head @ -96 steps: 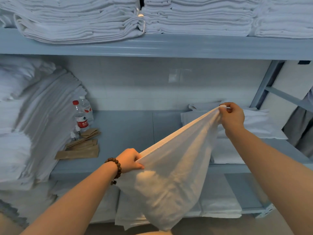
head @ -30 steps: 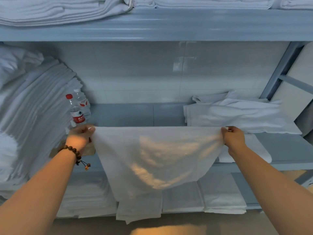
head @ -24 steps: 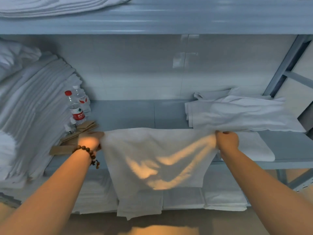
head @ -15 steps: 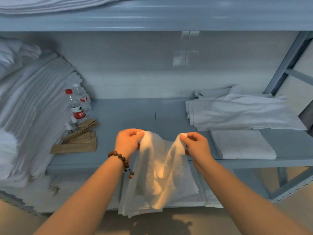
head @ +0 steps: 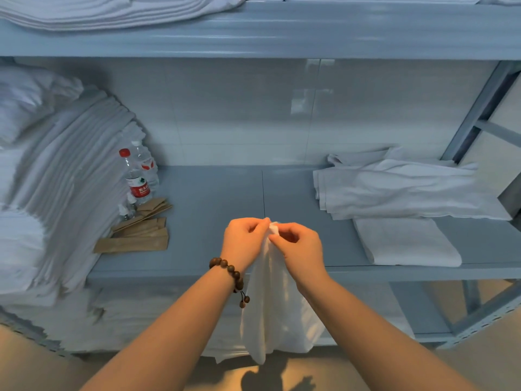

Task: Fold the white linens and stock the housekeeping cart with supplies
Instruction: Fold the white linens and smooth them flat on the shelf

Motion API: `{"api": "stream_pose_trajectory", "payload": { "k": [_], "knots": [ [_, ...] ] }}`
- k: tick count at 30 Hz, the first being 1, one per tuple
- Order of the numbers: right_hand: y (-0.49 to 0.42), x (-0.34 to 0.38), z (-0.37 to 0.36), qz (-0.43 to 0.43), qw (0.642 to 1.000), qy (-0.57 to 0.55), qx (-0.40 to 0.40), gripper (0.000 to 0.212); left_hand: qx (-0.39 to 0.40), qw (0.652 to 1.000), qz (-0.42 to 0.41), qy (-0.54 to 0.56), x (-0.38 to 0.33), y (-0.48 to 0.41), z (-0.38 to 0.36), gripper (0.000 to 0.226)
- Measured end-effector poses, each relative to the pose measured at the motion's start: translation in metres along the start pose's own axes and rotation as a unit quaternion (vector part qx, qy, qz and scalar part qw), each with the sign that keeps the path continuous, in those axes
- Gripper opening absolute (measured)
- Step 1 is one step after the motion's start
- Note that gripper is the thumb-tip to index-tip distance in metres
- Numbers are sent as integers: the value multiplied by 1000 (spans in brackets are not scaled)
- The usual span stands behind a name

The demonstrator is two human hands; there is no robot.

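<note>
White cloth (head: 276,320) hangs in front of the middle shelf (head: 214,210), its top gathered to a single point above the middle of the shelf's front edge, while the rest drops in a narrow, doubled drape past that edge toward the floor. The left hand (head: 245,241) pinches the gathered top from the left, fingers curled against the thumb. The right hand (head: 298,246) pinches the same spot from the right, so the two sets of fingertips meet on the fabric. A wooden bead bracelet (head: 228,272) sits on the left wrist, with its small tassel dangling just beside the cloth.

On the shelf near the front right corner lies a folded towel (head: 406,241), flat and squared. Behind it, touching its far edge, is a looser pile of linens (head: 400,190) reaching toward the back right corner. The left end of the shelf carries a tall, leaning stack of folded linens (head: 56,179). Just beside that stack stand two water bottles — the red-capped bottle (head: 136,179) in front and the clear bottle (head: 146,162) behind it. Brown paper sleeves (head: 135,238) lie fanned at the bottles' feet, toward the front edge.

More folded white sheets (head: 112,9) rest on the upper shelf (head: 282,38), at its left end
</note>
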State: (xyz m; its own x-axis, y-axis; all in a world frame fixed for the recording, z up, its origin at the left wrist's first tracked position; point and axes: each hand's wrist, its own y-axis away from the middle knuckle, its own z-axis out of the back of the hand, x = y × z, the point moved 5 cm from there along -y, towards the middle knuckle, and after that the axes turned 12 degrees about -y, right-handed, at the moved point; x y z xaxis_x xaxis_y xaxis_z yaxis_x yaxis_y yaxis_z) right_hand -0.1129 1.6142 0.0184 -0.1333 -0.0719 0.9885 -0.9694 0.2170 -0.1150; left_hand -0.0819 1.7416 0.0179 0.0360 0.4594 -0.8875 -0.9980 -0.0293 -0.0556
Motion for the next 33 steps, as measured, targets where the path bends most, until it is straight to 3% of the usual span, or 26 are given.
{"api": "stream_pose_trajectory", "payload": {
  "k": [4,8,10,13,15,17,19,22,25,27,29,33],
  "knots": [
    [6,6,-3,-53,996,-21,72,50,31,999,-15,26,2,3,6,17],
    [4,9,-2,-105,985,-60,124,42,67,996,-52,-26,-1,-2,15,17],
    [-6,11,11,-96,988,-44,113,43,83,994,-68,-37,-4,-6,22,12],
    [-28,15,49,-7,993,107,57,40,102,990,-89,-41,-8,-11,35,18],
    [-35,8,67,34,963,239,116,35,104,989,-96,-44,-11,-14,45,18],
    [-34,-11,76,7,926,319,204,46,103,988,-102,-45,-14,-17,54,18],
    [-32,-29,81,-21,898,362,250,61,109,987,-107,-46,-16,-19,61,19],
    [-30,-41,78,11,862,418,287,70,124,984,-121,-50,-22,-20,72,23],
    [-31,-44,73,42,822,480,304,61,134,979,-142,-58,-26,-20,86,25],
    [-33,-42,71,78,807,498,308,44,127,978,-153,-60,-25,-22,99,24],
    [-35,-35,69,104,824,460,314,28,116,978,-159,-71,-21,-24,112,25],
    [-43,-9,66,121,876,359,299,17,101,976,-161,-108,-3,-21,134,29]
  ]
}}
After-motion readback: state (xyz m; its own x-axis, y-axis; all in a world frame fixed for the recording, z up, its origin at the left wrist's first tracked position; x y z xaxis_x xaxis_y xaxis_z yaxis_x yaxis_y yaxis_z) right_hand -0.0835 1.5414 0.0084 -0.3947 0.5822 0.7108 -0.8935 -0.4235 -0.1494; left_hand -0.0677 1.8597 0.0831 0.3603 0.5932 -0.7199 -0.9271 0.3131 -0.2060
